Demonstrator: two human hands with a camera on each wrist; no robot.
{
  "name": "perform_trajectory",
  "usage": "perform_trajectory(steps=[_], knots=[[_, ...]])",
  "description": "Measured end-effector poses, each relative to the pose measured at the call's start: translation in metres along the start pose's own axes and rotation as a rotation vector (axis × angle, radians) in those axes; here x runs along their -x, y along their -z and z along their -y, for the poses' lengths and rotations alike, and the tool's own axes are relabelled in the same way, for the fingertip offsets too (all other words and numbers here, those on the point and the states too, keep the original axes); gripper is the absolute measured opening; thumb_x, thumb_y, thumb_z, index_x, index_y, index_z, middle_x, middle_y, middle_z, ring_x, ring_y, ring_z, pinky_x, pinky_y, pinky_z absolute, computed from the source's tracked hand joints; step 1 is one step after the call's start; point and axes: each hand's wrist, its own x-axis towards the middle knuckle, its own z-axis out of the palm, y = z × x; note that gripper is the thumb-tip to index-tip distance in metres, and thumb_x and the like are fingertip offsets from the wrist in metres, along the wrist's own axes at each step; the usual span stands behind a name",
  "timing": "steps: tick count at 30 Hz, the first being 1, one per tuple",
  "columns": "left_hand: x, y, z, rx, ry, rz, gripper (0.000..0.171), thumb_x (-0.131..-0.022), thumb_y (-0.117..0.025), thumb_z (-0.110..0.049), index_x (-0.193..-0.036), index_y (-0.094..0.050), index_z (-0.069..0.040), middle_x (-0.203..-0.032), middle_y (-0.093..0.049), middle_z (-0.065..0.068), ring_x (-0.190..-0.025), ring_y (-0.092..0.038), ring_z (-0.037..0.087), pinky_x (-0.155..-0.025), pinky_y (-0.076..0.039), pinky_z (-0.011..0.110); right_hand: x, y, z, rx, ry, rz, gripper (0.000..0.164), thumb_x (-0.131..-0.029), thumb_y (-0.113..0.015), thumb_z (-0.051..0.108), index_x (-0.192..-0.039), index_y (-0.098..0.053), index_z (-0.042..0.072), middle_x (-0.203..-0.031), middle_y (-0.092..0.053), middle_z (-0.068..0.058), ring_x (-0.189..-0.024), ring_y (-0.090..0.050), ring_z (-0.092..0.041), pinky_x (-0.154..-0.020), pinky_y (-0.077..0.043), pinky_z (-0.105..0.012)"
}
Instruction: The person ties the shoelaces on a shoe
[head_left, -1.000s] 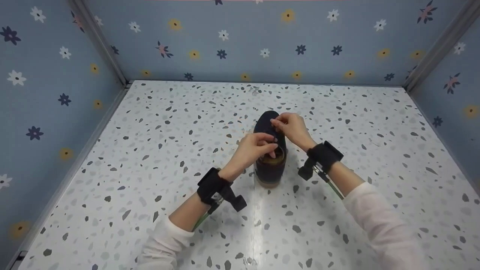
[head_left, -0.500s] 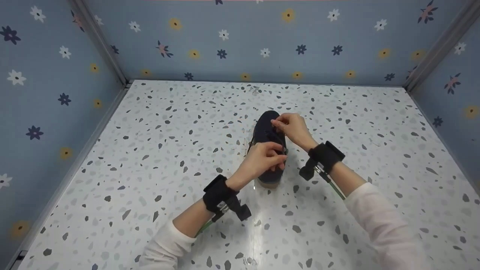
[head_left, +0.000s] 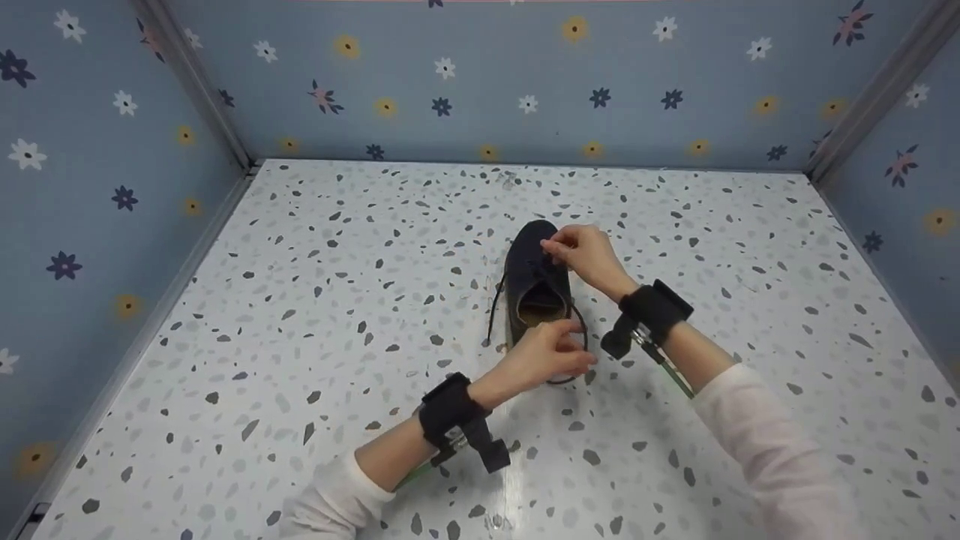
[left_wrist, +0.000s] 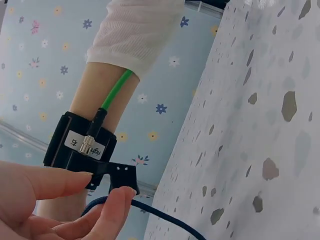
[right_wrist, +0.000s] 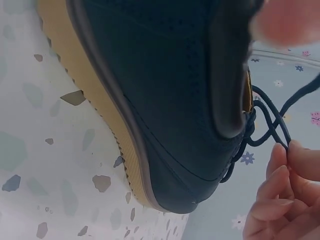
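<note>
A dark navy lace-up shoe (head_left: 525,259) with a tan sole (right_wrist: 107,95) stands on the speckled surface, toe away from me. Near its front lacing, my right hand (head_left: 589,255) pinches a loop of navy shoelace (right_wrist: 274,120) between thumb and finger, seen in the right wrist view. My left hand (head_left: 544,360) is over the heel, which it partly hides. In the left wrist view, the lace (left_wrist: 167,217) runs behind its curled fingertips, which hold it. A loose lace end (head_left: 493,311) trails at the shoe's left side.
White speckled tabletop (head_left: 337,300) surrounds the shoe. Blue flower-patterned panels (head_left: 510,82) wall the back and both sides. Black wrist straps (head_left: 454,409) with camera mounts and green cables sit on both wrists.
My left hand has moved back toward me and slightly right, from the shoe opening to beyond the heel, drawing lace along. The opening is uncovered; my right hand has barely moved.
</note>
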Motion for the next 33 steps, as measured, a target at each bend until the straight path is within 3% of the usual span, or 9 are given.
perform_trajectory(steps=[3,10,14,17,20,22,25,28,33], knots=[[-0.002,-0.006,0.011,-0.100,-0.013,0.077,0.027,-0.070,-0.048,-0.016,-0.092,-0.041,0.000,-0.070,-0.054,0.004,-0.057,-0.050,0.010,-0.049,-0.038,0.020,0.001,0.002,0.000,-0.009,-0.003,0.022,0.020,-0.068,-0.049,0.028,-0.069,-0.054,0.008,-0.059,-0.050,-0.005,-0.052,-0.047,-0.016,-0.044,-0.037,-0.024],[-0.006,-0.018,0.035,-0.546,-0.042,0.219,0.018,-0.073,-0.042,-0.027,-0.072,-0.042,-0.009,-0.057,-0.044,-0.004,-0.047,-0.042,0.004,-0.042,-0.032,0.016,0.002,0.003,0.000,-0.010,-0.015,0.041,0.020,-0.068,-0.049,0.027,-0.070,-0.053,0.008,-0.061,-0.050,-0.005,-0.055,-0.047,-0.017,-0.046,-0.038,-0.023],[-0.005,-0.011,0.030,-0.518,-0.107,0.232,0.011,-0.073,-0.043,-0.021,-0.070,-0.048,-0.011,-0.056,-0.045,-0.004,-0.047,-0.042,0.005,-0.043,-0.033,0.015,0.002,0.002,-0.001,-0.010,-0.005,0.040,0.019,-0.068,-0.049,0.026,-0.069,-0.054,0.008,-0.059,-0.050,-0.005,-0.053,-0.046,-0.016,-0.045,-0.037,-0.024],[-0.005,0.006,0.013,-0.374,-0.145,0.142,0.012,-0.072,-0.046,-0.019,-0.073,-0.054,-0.010,-0.058,-0.049,-0.003,-0.047,-0.045,0.009,-0.042,-0.035,0.017,0.001,0.001,-0.001,0.003,-0.001,0.030,0.018,-0.068,-0.050,0.025,-0.068,-0.054,0.008,-0.058,-0.050,-0.004,-0.051,-0.046,-0.014,-0.044,-0.037,-0.024],[-0.012,0.029,-0.001,-0.266,-0.192,-0.037,0.014,-0.069,-0.049,-0.020,-0.073,-0.055,-0.008,-0.061,-0.051,0.000,-0.048,-0.047,0.012,-0.041,-0.036,0.018,0.000,0.002,-0.002,0.023,0.002,0.019,0.017,-0.068,-0.050,0.025,-0.067,-0.054,0.009,-0.057,-0.050,-0.004,-0.050,-0.045,-0.012,-0.043,-0.036,-0.023],[-0.020,0.046,-0.002,-0.265,-0.248,-0.187,0.016,-0.067,-0.051,-0.023,-0.071,-0.055,-0.008,-0.059,-0.051,0.000,-0.047,-0.045,0.011,-0.041,-0.035,0.018,-0.001,0.002,-0.003,0.030,-0.001,0.020,0.016,-0.068,-0.049,0.025,-0.068,-0.054,0.009,-0.058,-0.050,-0.003,-0.050,-0.045,-0.012,-0.044,-0.036,-0.023],[-0.034,0.071,0.006,-0.343,-0.314,-0.392,0.016,-0.065,-0.052,-0.026,-0.069,-0.054,-0.010,-0.058,-0.049,-0.004,-0.047,-0.044,0.005,-0.041,-0.034,0.017,-0.001,0.002,-0.003,0.030,-0.015,0.026,0.017,-0.069,-0.049,0.025,-0.069,-0.054,0.009,-0.058,-0.050,-0.003,-0.051,-0.046,-0.013,-0.044,-0.036,-0.023],[-0.043,0.089,0.015,-0.466,-0.308,-0.520,0.018,-0.065,-0.050,-0.032,-0.069,-0.052,-0.015,-0.055,-0.047,-0.008,-0.046,-0.040,0.003,-0.041,-0.032,0.018,-0.001,0.003,-0.003,0.024,-0.030,0.031,0.018,-0.068,-0.049,0.026,-0.069,-0.054,0.009,-0.059,-0.049,-0.003,-0.053,-0.046,-0.015,-0.045,-0.036,-0.023],[-0.057,0.101,0.033,-0.569,-0.256,-0.541,0.028,-0.063,-0.049,-0.037,-0.075,-0.054,-0.012,-0.058,-0.047,-0.007,-0.049,-0.039,0.003,-0.044,-0.031,0.018,0.001,0.004,-0.004,0.032,-0.030,0.029,0.018,-0.068,-0.049,0.027,-0.068,-0.053,0.010,-0.059,-0.049,-0.003,-0.054,-0.047,-0.018,-0.044,-0.036,-0.024]])
